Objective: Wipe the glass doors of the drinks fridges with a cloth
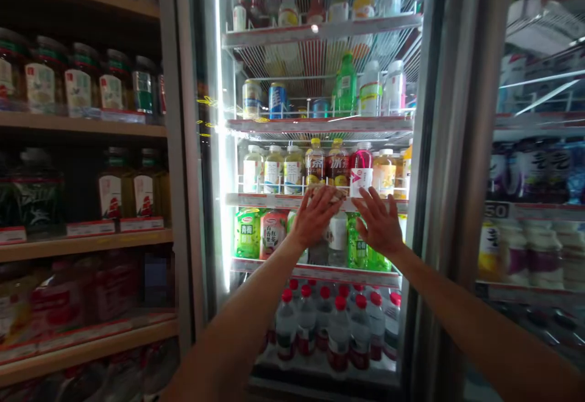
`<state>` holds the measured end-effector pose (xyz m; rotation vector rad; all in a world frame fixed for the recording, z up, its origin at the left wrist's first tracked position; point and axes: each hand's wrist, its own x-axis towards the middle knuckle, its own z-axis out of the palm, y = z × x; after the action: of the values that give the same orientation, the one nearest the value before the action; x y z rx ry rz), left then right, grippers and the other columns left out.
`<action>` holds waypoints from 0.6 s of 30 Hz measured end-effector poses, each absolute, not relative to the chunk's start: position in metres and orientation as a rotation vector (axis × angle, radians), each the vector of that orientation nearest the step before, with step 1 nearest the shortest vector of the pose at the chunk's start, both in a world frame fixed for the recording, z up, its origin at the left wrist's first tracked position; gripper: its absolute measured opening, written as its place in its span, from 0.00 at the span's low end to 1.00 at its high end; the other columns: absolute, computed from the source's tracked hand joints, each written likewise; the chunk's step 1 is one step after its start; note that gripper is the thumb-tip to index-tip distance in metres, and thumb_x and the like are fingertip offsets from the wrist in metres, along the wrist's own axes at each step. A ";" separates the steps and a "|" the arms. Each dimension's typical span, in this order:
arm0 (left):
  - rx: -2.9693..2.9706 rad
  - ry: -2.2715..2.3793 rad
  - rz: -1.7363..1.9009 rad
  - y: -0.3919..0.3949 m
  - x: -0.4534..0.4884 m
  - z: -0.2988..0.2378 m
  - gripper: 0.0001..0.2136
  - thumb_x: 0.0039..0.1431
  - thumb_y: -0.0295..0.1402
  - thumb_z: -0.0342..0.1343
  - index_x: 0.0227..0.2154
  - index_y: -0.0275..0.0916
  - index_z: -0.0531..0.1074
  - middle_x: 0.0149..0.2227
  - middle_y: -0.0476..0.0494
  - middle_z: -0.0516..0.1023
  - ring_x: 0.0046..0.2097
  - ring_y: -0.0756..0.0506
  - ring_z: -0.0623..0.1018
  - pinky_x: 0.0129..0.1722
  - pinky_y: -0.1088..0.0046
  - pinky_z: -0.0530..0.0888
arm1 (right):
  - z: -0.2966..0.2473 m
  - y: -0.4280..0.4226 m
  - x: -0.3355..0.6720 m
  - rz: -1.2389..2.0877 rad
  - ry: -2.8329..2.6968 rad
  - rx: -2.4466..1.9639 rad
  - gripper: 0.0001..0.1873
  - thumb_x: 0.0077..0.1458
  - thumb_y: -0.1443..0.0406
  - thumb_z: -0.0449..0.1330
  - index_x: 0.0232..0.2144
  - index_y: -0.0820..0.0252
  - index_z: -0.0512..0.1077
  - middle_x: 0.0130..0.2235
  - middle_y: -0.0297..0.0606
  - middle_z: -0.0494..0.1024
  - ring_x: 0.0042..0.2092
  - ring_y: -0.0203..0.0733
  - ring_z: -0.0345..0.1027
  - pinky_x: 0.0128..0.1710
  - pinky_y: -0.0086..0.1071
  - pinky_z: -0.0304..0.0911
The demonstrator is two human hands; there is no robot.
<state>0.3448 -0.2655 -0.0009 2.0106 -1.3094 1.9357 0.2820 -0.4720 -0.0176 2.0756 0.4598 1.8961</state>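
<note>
Both my hands are reaching into an upright drinks cooler at the rail of its middle shelf [269,201]. My left hand [317,216] has its fingers stretched out at the rail, against a tan, patterned thing [326,191] whose kind I cannot make out. Just above it stand two brown tea bottles with yellow caps [315,164]. My right hand [379,222] is open, fingers spread, just below a red bottle with a white label [361,176]; whether the fingertips touch it I cannot tell. Green bottles [358,240] on the lower shelf are partly hidden behind my hands.
Pale tea bottles [274,169] fill the left of the middle shelf. Red-capped bottles [339,332] crowd the cooler floor. A metal door frame [466,146] stands close on the right. Wooden shelves [82,123] with jars are at the left.
</note>
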 end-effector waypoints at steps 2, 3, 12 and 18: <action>2.009 -1.055 1.915 -0.242 0.353 0.004 0.19 0.61 0.30 0.45 0.55 0.47 0.63 0.61 0.44 0.61 0.65 0.44 0.54 0.64 0.54 0.48 | -0.018 -0.472 0.282 1.890 0.464 2.092 0.34 0.58 0.63 0.49 0.64 0.51 0.43 0.64 0.39 0.54 0.65 0.46 0.44 0.63 0.50 0.33; 1.983 -0.862 1.898 -0.224 0.359 0.008 0.19 0.61 0.30 0.44 0.55 0.46 0.63 0.61 0.42 0.61 0.65 0.43 0.54 0.63 0.52 0.48 | -0.018 -0.472 0.283 1.890 0.461 2.099 0.34 0.57 0.63 0.49 0.64 0.50 0.43 0.64 0.39 0.53 0.65 0.46 0.44 0.63 0.50 0.33; 1.914 -0.944 1.989 -0.238 0.352 -0.019 0.19 0.59 0.28 0.47 0.54 0.44 0.65 0.61 0.41 0.61 0.66 0.44 0.51 0.63 0.55 0.50 | -0.018 -0.471 0.282 1.899 0.447 2.082 0.33 0.57 0.63 0.50 0.63 0.52 0.46 0.63 0.40 0.56 0.65 0.45 0.43 0.63 0.50 0.33; 1.981 -0.843 1.921 -0.213 0.360 -0.043 0.19 0.60 0.29 0.46 0.54 0.47 0.64 0.60 0.41 0.62 0.65 0.44 0.54 0.63 0.54 0.47 | -0.018 -0.471 0.282 1.897 0.454 2.100 0.33 0.57 0.63 0.49 0.63 0.51 0.46 0.63 0.39 0.55 0.65 0.45 0.44 0.63 0.50 0.32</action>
<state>0.3596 -0.2128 -0.0429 1.9810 -0.8429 1.9207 0.2822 -0.4711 -0.0177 2.0999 0.4543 1.8974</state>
